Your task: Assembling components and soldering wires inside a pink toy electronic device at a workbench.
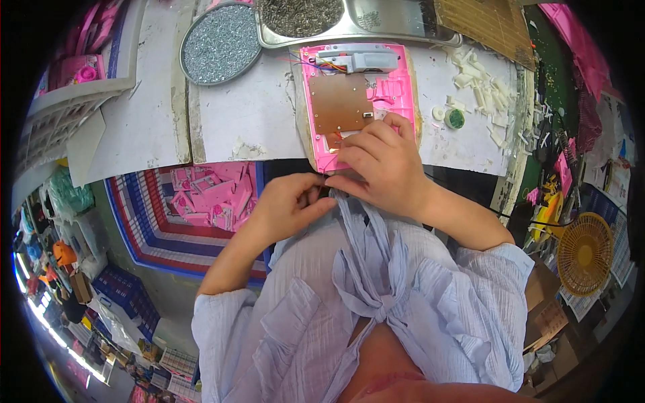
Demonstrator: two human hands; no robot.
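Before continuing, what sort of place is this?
Likely an assembly workshop: a pink plastic housing with a flat brown board lies at the white bench, near a round tray of small silvery pieces; pink plastic parts lie in a blue, red and white crate.

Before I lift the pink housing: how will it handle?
Probably stiff: the pink housing looks like ribbed moulded plastic. Likely heavier at the far end, where the bulky grey part sits. The thin coloured wires look floppy and may snag, since some stick out past its left edge.
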